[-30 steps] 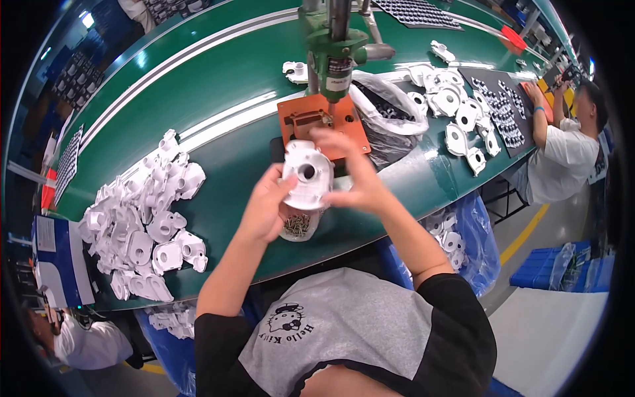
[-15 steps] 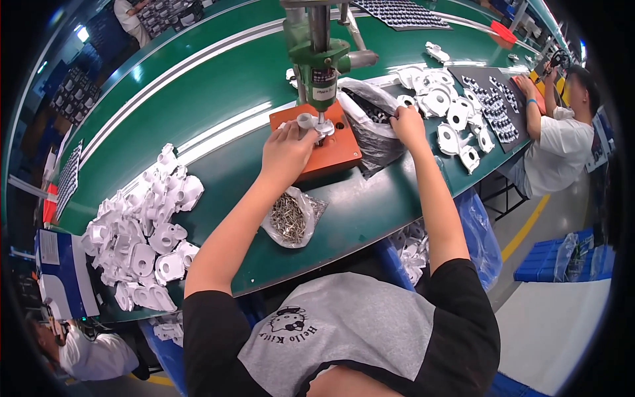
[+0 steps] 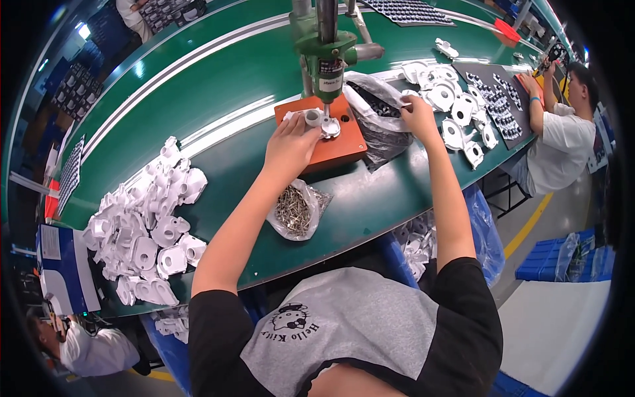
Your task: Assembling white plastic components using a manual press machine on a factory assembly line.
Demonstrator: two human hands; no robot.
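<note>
My left hand (image 3: 291, 144) is closed on a white plastic housing (image 3: 313, 119), which sits on the orange block (image 3: 340, 153) under a green bench press (image 3: 324, 46). The press's rod comes down at the right end of that housing. My right hand (image 3: 419, 118) is at the right rim of an open plastic bag (image 3: 377, 126) of small dark parts. Its fingers are pinched together; what they hold, if anything, is too small to make out. In front of the block, a small bag of metal screws or pins (image 3: 292, 213) lies open.
A heap of white housings (image 3: 142, 231) covers the table's left side. More white housings (image 3: 456, 109) lie to the right, beside a dark mat of small parts (image 3: 499, 106). A co-worker (image 3: 562, 132) sits at the far right. Blue bins (image 3: 413, 251) stand below the front edge.
My right hand has lifted out of the bag's mouth to its right rim. My left hand stays on the white housing. The whole view has shifted slightly.
</note>
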